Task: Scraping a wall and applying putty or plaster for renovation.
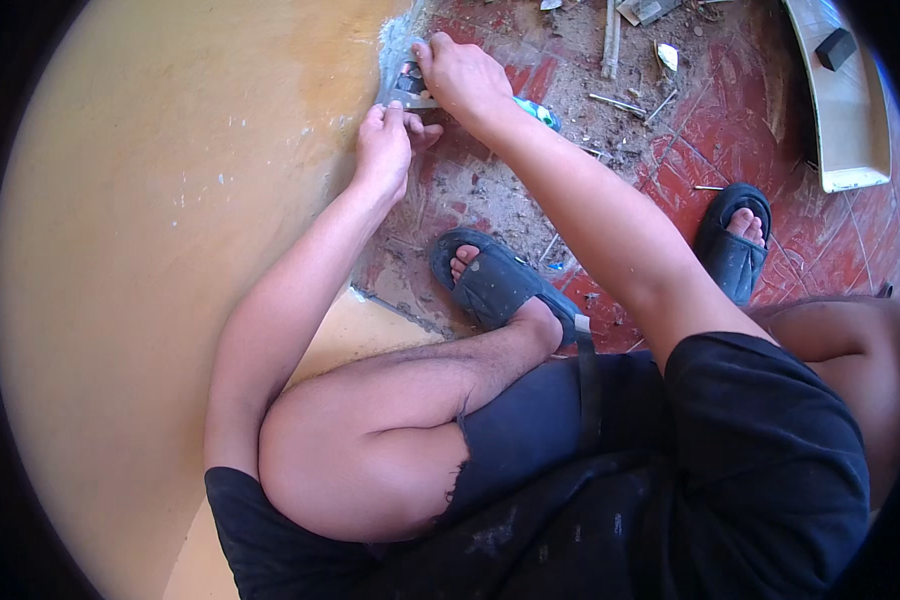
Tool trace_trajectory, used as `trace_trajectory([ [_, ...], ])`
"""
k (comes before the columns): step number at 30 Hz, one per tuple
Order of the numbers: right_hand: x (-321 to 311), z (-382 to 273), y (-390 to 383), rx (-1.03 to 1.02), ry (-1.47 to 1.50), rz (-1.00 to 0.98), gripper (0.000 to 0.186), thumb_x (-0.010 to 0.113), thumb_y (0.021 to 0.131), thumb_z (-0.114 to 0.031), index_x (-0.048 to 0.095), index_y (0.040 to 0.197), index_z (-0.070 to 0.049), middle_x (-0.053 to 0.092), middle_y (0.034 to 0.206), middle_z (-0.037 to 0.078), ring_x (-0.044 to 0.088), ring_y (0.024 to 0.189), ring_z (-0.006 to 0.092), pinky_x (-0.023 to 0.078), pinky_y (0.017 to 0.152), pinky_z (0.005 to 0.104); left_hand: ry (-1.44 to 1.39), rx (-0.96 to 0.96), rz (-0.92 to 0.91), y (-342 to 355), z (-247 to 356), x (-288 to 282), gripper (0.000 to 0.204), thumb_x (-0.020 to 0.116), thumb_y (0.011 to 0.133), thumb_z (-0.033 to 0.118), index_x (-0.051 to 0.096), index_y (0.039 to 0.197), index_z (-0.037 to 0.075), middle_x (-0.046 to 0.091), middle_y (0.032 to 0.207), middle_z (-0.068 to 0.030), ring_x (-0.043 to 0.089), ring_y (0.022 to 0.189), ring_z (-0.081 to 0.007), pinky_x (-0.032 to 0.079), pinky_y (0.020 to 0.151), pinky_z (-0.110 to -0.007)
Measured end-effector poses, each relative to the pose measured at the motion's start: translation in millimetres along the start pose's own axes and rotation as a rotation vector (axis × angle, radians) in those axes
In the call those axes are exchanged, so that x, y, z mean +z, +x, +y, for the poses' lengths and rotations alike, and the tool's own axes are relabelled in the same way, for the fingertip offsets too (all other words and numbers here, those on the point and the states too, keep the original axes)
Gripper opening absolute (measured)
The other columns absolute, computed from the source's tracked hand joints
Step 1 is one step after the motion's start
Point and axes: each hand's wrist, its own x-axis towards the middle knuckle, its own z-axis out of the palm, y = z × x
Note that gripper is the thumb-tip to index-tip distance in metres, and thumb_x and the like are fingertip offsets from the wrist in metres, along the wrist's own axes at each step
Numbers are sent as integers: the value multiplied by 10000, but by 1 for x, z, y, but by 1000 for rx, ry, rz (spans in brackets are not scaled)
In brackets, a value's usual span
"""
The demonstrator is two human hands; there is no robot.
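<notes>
At the foot of the yellow wall (140, 220), beside a rough grey-white patch (395, 40), a flat metal piece (407, 85) with cut-outs lies between my hands. My left hand (383, 150) pinches its lower edge, some fingers curled out to the right. My right hand (460, 78) is bent over its upper right part with fingers closed on it; the fingertips are partly hidden. A green, white and blue object (537, 113) shows from behind my right wrist; whether I touch it is unclear.
The red tiled floor (660, 200) is strewn with dust, nails (620, 105), scraps and strips (610, 40). A long cream trough (855, 130) with a black block (833, 48) lies at the right. My sandalled feet (495, 280) are below my hands, beside a cream ledge (360, 330).
</notes>
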Motion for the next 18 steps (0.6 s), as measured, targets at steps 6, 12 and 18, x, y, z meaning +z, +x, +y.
trace_trajectory([
  [6,-20,21,0,64,-3,80,375,360,926,-372,528,987,-42,629,820,225,609,797,393,485,704,483,40,-79,-122,9,16,19,187,348,966,221,413,915,54,499,711,-39,601,665,-193,523,677,-350],
  [12,-17,-4,21,-134,-65,-59,352,381,927,-344,536,975,-31,650,828,171,647,779,315,516,667,415,90,-74,34,24,20,14,209,335,972,246,413,981,51,483,784,-52,579,682,-189,524,686,-368],
  [18,1,7,32,-219,-96,-48,345,353,937,-375,525,918,-76,643,747,142,643,711,316,518,603,422,107,-150,116,24,15,14,220,316,975,238,417,980,43,478,823,-64,563,738,-186,514,732,-376],
])
